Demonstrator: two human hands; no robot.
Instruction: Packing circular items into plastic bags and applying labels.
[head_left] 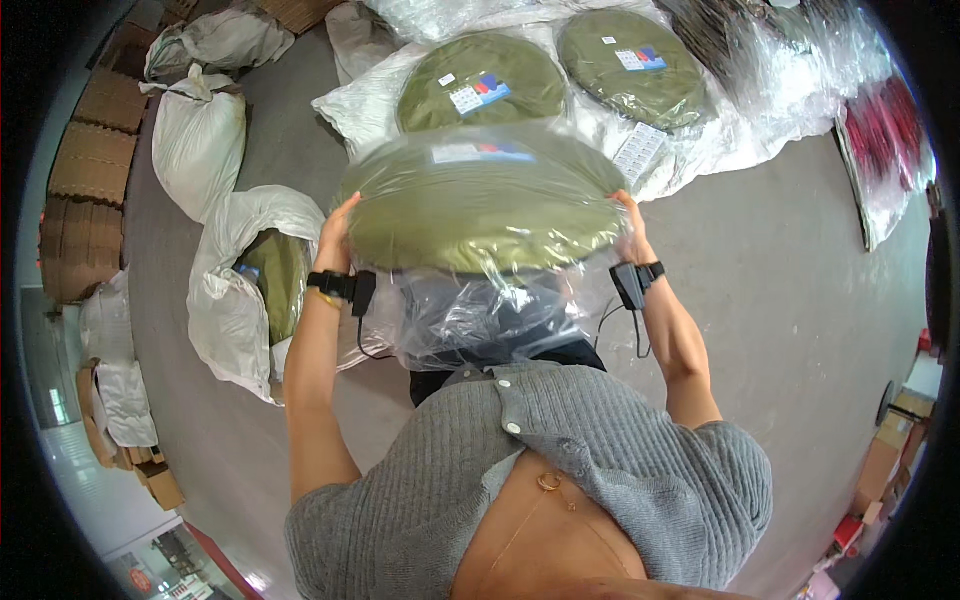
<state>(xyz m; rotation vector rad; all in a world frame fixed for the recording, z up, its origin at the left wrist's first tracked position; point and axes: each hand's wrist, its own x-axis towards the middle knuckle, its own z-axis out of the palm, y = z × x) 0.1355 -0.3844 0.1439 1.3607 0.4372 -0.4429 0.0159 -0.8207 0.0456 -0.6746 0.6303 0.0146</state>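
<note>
A round, flat olive-green fabric pack in a clear plastic bag is held up in front of my body, tilted. My left hand grips its left edge and my right hand its right edge, fingers partly hidden behind it. Loose clear plastic hangs below the pack. Beyond it, two similar round packs, one at the left and one at the right, lie on white woven sacking. Each carries a printed label.
To the left, an open white woven sack holds another green pack; a closed white sack stands behind it. Stacked brown cardboard lines the left wall. Clear-wrapped red items lie far right. The floor is grey.
</note>
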